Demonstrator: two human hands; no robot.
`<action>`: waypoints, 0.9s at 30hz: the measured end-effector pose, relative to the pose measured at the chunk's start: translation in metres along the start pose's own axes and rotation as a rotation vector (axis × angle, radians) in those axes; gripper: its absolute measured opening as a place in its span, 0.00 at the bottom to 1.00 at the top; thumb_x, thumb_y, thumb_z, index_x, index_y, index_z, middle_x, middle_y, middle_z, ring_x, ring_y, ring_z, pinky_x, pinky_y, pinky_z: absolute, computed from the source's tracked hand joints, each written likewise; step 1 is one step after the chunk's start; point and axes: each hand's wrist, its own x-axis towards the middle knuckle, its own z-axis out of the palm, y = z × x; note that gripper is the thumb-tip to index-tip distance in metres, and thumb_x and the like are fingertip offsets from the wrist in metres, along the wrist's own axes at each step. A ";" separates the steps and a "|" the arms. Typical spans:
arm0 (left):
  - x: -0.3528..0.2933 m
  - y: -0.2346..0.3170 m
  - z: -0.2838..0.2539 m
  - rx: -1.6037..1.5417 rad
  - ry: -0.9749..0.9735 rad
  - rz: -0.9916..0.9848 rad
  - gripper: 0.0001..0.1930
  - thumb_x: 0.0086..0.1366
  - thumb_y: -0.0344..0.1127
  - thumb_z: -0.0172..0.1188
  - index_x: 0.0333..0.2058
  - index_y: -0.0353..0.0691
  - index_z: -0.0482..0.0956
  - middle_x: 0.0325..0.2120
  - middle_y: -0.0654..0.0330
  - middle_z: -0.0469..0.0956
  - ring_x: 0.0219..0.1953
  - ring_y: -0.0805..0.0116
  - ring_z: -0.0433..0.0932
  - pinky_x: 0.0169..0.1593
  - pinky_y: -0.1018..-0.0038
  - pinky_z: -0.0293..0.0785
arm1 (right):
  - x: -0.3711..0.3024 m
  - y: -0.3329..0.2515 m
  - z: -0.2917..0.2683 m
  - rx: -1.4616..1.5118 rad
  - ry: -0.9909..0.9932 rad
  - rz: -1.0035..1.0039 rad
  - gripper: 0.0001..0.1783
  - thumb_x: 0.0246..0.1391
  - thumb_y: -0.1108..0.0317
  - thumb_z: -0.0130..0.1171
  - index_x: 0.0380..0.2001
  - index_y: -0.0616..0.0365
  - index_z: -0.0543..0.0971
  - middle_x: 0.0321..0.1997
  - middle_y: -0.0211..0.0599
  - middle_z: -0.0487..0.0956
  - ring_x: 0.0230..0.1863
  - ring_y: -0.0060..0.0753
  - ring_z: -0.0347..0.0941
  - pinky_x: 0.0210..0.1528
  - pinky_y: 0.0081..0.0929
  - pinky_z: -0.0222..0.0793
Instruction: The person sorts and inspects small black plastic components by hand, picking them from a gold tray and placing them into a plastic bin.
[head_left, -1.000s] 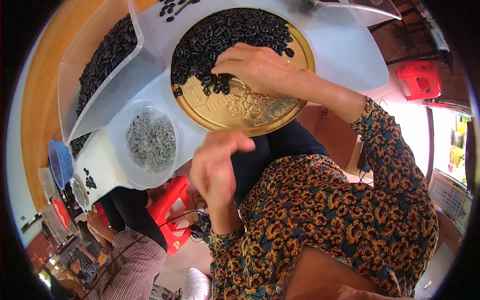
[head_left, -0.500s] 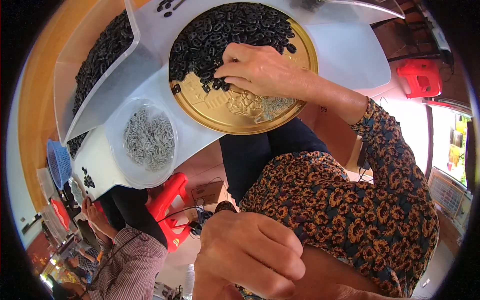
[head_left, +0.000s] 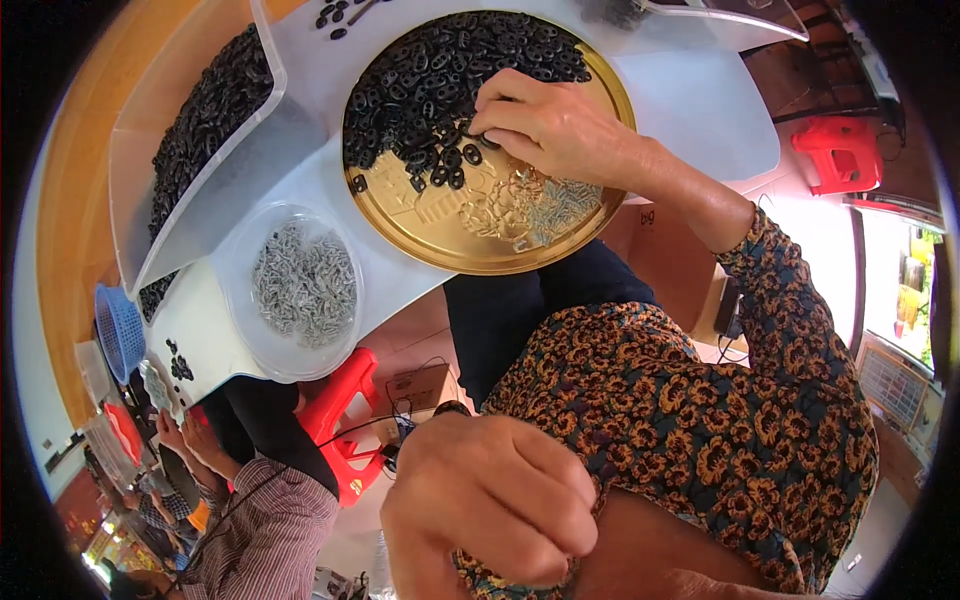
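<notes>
My right hand (head_left: 565, 125) reaches over a round gold tray (head_left: 395, 222), its thumb and fingers brought together at the near edge of a heap of black oval two-hole pieces (head_left: 420, 75). A dark piece shows under the fingertips. Several black pieces lie loose beside them on the bare gold. Small silver springs (head_left: 568, 208) are spread on the tray's near right part. Close below the camera, my left hand (head_left: 490, 500) is curled into a fist; whatever it may hold is hidden by the fingers.
Left of the tray stand a clear bin (head_left: 205, 215) of black pieces and a white round tub (head_left: 240, 335) full of silver springs. A blue basket (head_left: 120, 335) is beyond. At lower left a person in a striped shirt (head_left: 265, 530) works by a red stool (head_left: 345, 430).
My right hand has shifted a little to the right across the heap, and more loose black pieces now show at its near edge. My left fist has moved slightly left.
</notes>
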 end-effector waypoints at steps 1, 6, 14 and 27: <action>0.000 -0.003 -0.005 0.034 -0.002 -0.040 0.18 0.64 0.45 0.60 0.51 0.52 0.70 0.38 0.46 0.76 0.42 0.52 0.77 0.45 0.61 0.73 | -0.001 -0.001 0.000 -0.003 0.001 0.005 0.08 0.55 0.65 0.56 0.38 0.50 0.79 0.40 0.33 0.74 0.35 0.42 0.76 0.38 0.37 0.74; -0.030 -0.030 -0.027 0.243 0.152 0.015 0.21 0.58 0.45 0.65 0.40 0.30 0.77 0.28 0.52 0.78 0.27 0.58 0.76 0.30 0.66 0.74 | 0.008 -0.022 0.012 0.075 -0.044 -0.112 0.12 0.51 0.67 0.59 0.40 0.50 0.78 0.42 0.35 0.73 0.39 0.42 0.76 0.37 0.36 0.75; -0.082 -0.054 -0.023 0.309 0.611 -0.210 0.25 0.58 0.46 0.64 0.43 0.28 0.75 0.28 0.50 0.75 0.30 0.60 0.75 0.37 0.66 0.71 | -0.008 -0.003 0.012 -0.022 0.005 -0.075 0.10 0.50 0.67 0.62 0.38 0.53 0.77 0.40 0.33 0.73 0.37 0.36 0.76 0.34 0.32 0.75; -0.093 -0.057 -0.029 0.384 0.777 -0.288 0.24 0.62 0.47 0.60 0.45 0.29 0.72 0.33 0.52 0.73 0.32 0.65 0.72 0.39 0.66 0.71 | 0.003 -0.018 0.018 -0.027 -0.041 -0.193 0.10 0.44 0.68 0.64 0.34 0.51 0.78 0.37 0.31 0.72 0.37 0.35 0.75 0.32 0.30 0.75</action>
